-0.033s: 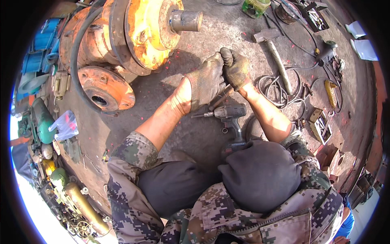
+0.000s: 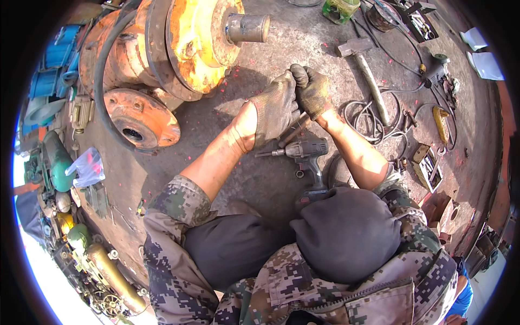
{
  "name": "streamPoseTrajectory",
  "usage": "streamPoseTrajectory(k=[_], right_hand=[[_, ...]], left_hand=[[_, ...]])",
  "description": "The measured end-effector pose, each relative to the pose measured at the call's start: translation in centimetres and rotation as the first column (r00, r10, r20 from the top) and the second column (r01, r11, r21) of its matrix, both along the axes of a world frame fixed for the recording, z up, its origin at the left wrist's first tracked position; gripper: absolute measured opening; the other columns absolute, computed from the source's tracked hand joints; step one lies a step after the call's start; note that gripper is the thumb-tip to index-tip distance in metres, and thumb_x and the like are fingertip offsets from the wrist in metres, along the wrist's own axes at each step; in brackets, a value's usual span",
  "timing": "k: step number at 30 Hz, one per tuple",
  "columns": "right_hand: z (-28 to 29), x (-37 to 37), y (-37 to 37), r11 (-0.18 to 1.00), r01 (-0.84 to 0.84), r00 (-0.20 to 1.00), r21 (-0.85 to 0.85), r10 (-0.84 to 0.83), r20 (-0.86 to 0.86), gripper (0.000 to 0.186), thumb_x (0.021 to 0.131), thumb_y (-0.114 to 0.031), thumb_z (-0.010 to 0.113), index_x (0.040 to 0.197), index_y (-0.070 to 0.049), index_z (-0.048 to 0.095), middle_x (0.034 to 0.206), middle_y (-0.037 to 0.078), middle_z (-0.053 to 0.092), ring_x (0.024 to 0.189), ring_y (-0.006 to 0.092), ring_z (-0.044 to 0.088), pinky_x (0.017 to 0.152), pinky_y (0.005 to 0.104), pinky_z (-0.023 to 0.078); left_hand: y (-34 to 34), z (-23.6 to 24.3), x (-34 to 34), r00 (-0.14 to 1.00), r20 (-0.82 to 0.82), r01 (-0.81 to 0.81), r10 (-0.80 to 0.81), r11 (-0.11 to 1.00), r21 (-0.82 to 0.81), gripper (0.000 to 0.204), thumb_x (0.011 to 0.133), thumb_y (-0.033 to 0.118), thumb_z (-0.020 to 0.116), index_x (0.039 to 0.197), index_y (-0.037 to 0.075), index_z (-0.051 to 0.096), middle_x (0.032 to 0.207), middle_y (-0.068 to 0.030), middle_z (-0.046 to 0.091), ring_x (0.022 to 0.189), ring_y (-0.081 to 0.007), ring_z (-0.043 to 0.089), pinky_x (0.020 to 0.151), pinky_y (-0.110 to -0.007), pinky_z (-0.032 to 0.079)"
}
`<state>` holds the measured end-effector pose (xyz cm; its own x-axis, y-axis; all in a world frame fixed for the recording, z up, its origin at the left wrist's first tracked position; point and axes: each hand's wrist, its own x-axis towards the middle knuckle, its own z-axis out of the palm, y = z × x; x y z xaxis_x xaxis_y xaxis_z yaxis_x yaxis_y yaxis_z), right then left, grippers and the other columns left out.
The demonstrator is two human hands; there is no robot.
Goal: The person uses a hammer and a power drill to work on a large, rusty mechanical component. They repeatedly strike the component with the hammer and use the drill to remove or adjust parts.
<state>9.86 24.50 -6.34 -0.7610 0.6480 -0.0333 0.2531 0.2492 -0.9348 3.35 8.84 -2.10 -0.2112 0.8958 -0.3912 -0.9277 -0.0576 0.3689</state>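
- Moved since the earlier frame: very little; right hand (image 2: 314, 93) and right knee (image 2: 349, 233) a touch leftward, other things as they lay.
- Right knee: nearest, dark cloth, bent up close, perhaps to let both arms reach past it.
- Drill (image 2: 310, 152): just beyond the right knee, laid on the floor (image 2: 162, 179), nose left; presumably parked for easy reach.
- Rod (image 2: 295, 130): brown, slanting between drill and hands; far end hidden, so whether gripped, cannot tell.
- Left hand (image 2: 273, 108) and right hand: gloved, fingers curled, pressed together at the tips, seemingly to steady one another; anything pinched there is hidden.
- Hammer (image 2: 372, 89): right, head far, handle pointing near; likely set aside to leave working room.
- Flange (image 2: 160, 119): left, orange, face tilted up.
- Machine (image 2: 201, 43): far left, orange, shaft (image 2: 248, 28) pointing right; probably floor-standing for its bulk.
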Motion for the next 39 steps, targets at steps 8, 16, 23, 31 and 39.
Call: streamPoseTrajectory(k=[8, 16, 23, 31, 39], right_hand=[[0.7, -0.7, 1.2, 0.950, -0.162, 0.980, 0.267, 0.123, 0.159, 0.068, 0.099, -0.068, 0.054, 0.089, -0.003, 0.073, 0.075, 0.024, 0.070, 0.077, 0.0422, 0.072, 0.069, 0.0476, 0.056], [-0.2, -0.1, 2.4, 0.862, -0.273, 0.944, 0.426, 0.155, 0.291, 0.065, 0.099, -0.066, 0.053, 0.082, -0.006, 0.070, 0.074, 0.023, 0.067, 0.075, 0.0444, 0.068, 0.069, 0.0501, 0.053], [1.0, 0.1, 3.6, 0.986, -0.157, 0.987, -0.054, 0.155, -0.048, 0.062, 0.102, -0.062, 0.055, 0.088, -0.004, 0.070, 0.065, 0.008, 0.066, 0.064, 0.0188, 0.070, 0.065, 0.0390, 0.055], [-0.4, -0.1, 1.4, 0.935, -0.240, 0.970, 0.262, 0.239, 0.038, 0.056, 0.104, -0.056, 0.054, 0.087, -0.005, 0.072, 0.068, 0.021, 0.064, 0.065, 0.0366, 0.066, 0.064, 0.0458, 0.052], [-1.9, -0.5, 4.1, 0.929, -0.102, 0.984, 0.355, 0.042, 0.173, 0.065, 0.102, -0.064, 0.051, 0.082, -0.006, 0.072, 0.071, 0.020, 0.069, 0.074, 0.0400, 0.072, 0.070, 0.0469, 0.055]], left_hand=[[-0.2, 2.5, -1.0, 0.945, -0.312, 0.033, -0.102, 0.975, -0.219, 0.038, 0.108, 0.026, 0.057, 0.139, 0.004, 0.058, 0.130, -0.0070, 0.066, 0.112, -0.0177, 0.065, 0.100, -0.035, 0.054], [-2.1, 2.4, -2.2, 0.860, -0.428, 0.131, -0.279, 0.930, -0.343, 0.045, 0.106, 0.023, 0.060, 0.145, 0.001, 0.055, 0.142, -0.0112, 0.061, 0.128, -0.0219, 0.060, 0.111, -0.036, 0.048], [-3.9, 0.0, -3.4, 0.956, -0.271, 0.050, -0.113, 0.971, -0.232, 0.043, 0.105, 0.020, 0.061, 0.143, 0.001, 0.057, 0.139, -0.0116, 0.064, 0.124, -0.0226, 0.063, 0.108, -0.035, 0.050], [-1.2, 3.0, -0.5, 0.928, -0.331, 0.050, -0.172, 0.937, -0.346, 0.040, 0.104, 0.027, 0.064, 0.133, 0.000, 0.063, 0.129, -0.0090, 0.067, 0.116, -0.0183, 0.064, 0.102, -0.034, 0.053], [-3.0, 1.9, -2.0, 0.875, -0.484, -0.040, -0.026, 0.991, -0.124, 0.040, 0.106, 0.017, 0.057, 0.139, -0.005, 0.056, 0.129, -0.0147, 0.066, 0.114, -0.0198, 0.065, 0.097, -0.033, 0.054]])
